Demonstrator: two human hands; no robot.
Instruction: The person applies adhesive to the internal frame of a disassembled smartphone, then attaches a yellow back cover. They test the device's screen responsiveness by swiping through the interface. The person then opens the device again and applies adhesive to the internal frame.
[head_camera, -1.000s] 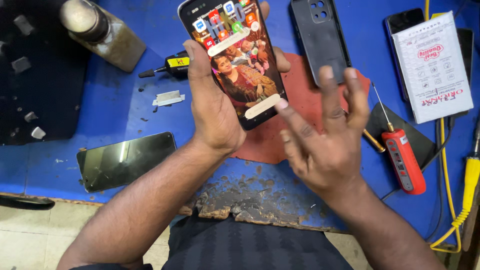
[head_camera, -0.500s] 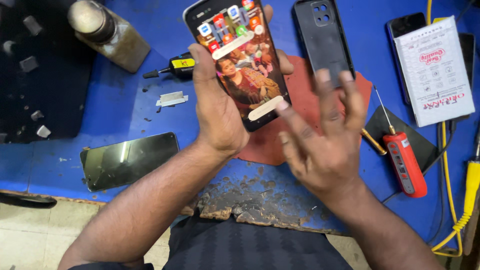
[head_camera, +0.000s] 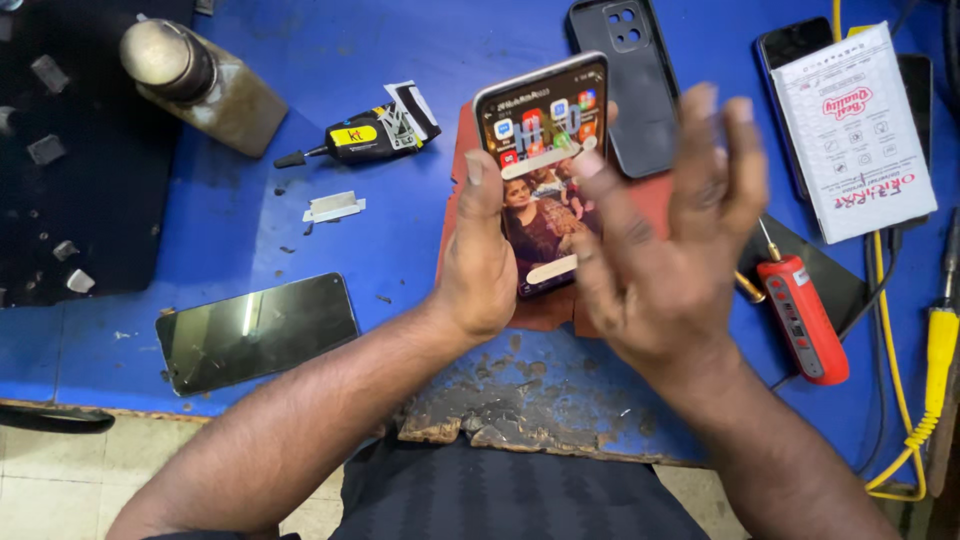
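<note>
Left hand (head_camera: 480, 265) is gripping the lit phone (head_camera: 543, 170) by its edges; right hand (head_camera: 665, 270), spread open and holding nothing, is hovering beside it. A loosening grip risks dropping it onto the surface (head_camera: 300, 120).

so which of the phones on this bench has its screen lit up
The phone held up in the left hand; the one lying at the bench's front left is dark.

Lit phone (head_camera: 545, 175) lowered toward the mat, right hand (head_camera: 665, 260) now overlapping its screen
</note>
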